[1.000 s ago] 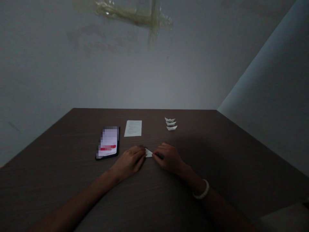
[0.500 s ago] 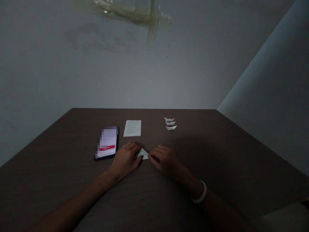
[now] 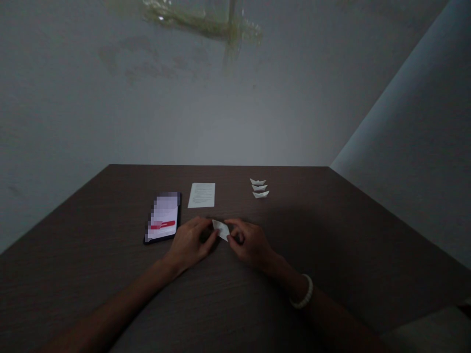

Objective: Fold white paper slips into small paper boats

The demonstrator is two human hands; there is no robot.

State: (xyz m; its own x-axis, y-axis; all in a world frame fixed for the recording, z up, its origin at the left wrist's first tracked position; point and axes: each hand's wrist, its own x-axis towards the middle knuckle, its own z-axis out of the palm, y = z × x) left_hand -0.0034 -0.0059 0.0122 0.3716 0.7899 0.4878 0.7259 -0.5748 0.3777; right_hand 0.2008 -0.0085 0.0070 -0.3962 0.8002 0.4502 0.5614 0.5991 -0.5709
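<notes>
A small piece of folded white paper (image 3: 222, 230) is held between my two hands, low over the middle of the table. My left hand (image 3: 191, 240) pinches its left side with thumb and fingers. On the other side, my right hand (image 3: 252, 242) grips the paper's right edge between thumb and forefinger, the remaining fingers curled. Three small white paper boats (image 3: 260, 195) stand in a row beyond my right hand. The undersides of the fingers are hidden.
A phone (image 3: 163, 216) with a lit, partly blurred screen lies left of my left hand. Behind the hands rests a stack of printed paper sheets (image 3: 201, 195). The dark wooden table (image 3: 331, 235) meets a stained grey wall (image 3: 221, 122) at its far edge.
The folded paper has turned from a triangle lying flat to a tilted four-sided shape lifted between the hands. My right fingers have shifted to grip its right edge.
</notes>
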